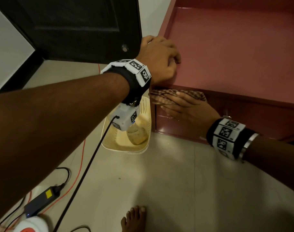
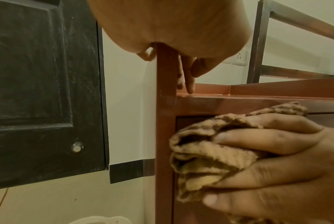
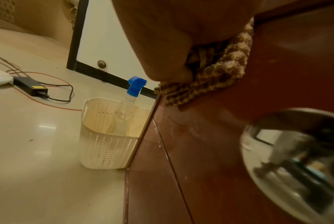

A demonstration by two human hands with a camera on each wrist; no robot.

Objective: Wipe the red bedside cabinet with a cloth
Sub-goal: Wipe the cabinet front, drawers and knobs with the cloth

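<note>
The red bedside cabinet fills the upper right of the head view, with a raised rim round its top. My left hand grips that rim at the front left corner, fingers hanging inside and thumb outside. My right hand lies flat on a brown patterned cloth, pressing it against the cabinet's front face just below the top edge, near the left corner. In the left wrist view the cloth bunches under the straight fingers. The right wrist view shows the cloth squeezed between palm and red panel.
A cream perforated basket stands on the floor against the cabinet's left side, holding a blue-capped spray bottle. A black door is behind it. A power adapter and cables lie at lower left; my bare foot is at the bottom.
</note>
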